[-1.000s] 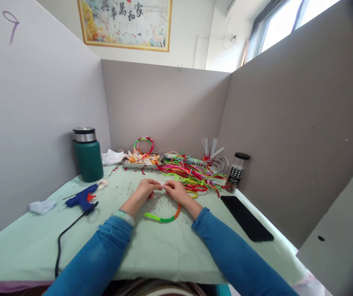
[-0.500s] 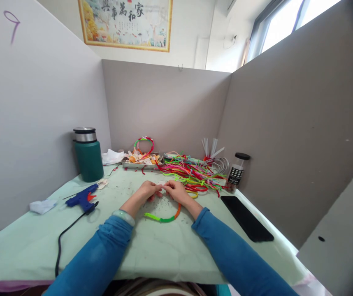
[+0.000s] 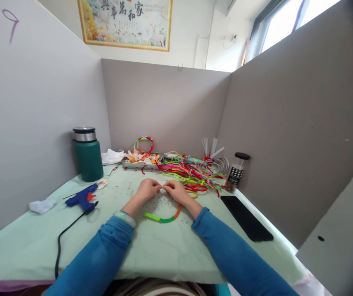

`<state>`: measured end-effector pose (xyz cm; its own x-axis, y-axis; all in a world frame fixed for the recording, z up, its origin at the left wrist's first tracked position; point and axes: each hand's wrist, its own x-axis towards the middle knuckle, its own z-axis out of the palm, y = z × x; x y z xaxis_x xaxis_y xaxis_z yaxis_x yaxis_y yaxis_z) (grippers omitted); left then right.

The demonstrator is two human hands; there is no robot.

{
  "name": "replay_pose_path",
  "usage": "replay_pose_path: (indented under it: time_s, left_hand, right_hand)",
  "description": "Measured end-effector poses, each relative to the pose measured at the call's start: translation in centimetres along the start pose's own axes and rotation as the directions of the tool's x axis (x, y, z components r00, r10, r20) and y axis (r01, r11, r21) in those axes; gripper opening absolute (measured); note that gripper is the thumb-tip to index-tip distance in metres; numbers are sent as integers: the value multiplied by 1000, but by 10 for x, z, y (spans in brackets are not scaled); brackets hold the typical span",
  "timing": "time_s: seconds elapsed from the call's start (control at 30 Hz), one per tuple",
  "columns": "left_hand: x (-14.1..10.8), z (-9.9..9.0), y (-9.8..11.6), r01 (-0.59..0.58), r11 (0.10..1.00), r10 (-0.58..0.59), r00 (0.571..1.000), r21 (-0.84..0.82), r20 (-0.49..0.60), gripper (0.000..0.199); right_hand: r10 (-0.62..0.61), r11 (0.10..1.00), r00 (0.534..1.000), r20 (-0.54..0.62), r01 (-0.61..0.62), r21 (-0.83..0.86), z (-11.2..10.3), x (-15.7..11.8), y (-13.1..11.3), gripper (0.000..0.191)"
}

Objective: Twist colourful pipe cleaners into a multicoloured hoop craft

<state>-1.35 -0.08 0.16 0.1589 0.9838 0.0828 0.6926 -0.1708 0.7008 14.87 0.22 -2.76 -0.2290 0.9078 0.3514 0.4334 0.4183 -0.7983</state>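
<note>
Curved band (image 3: 166, 220): fuzzy; lime, then green, then orange; an open arc on the tabletop (image 3: 164, 255), its orange part disappearing beneath the right hand (image 3: 177, 190).
Pale piece (image 3: 162, 183): small, whitish, pinched between fingertips of right and left hand (image 3: 148, 189); outline mostly hidden.

The left hand (image 3: 148, 189) and right hand (image 3: 175, 191) are positioned facing each other, tips nearly meeting, thumbs and fingers (image 3: 169, 186) closed in a pinch. The left arm (image 3: 99, 248) and right arm (image 3: 228, 242) extend forward, converging toward the hands.
</note>
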Motion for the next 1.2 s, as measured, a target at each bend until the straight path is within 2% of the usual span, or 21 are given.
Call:
replay_pose_path:
  time_s: [0.17,0.6,0.73,0.87,1.1,1.2]
  left_hand:
    - [0,2,-1,-82,992,86,995,98,-40,28]
    - [-4,0,3,-111,965,145,980,238,-132,25]
    - [-4,0,2,-89,975,118,984,204,-134,28]
    - [-4,-3,0,-59,988,82,984,146,-156,29]
    - [-5,-6,3,-12,986,48,975,165,-217,26]
    - [-3,-6,2,-13,996,28,984,87,-176,25]
  right_hand:
    - [1,1000,1000,-14,-1,-1,1,2,3,16]
    - [8,1000,1000,-16,-8,19,1,2,1,18]
    - [36,997,999,20,-37,71,0,1,3,28]
    - [85,981,996,8,-85,177,-2,2,3,35]
    - [108,971,994,0,-106,212,0,3,1,22]
    - [112,972,994,-18,-106,209,-1,4,1,19]
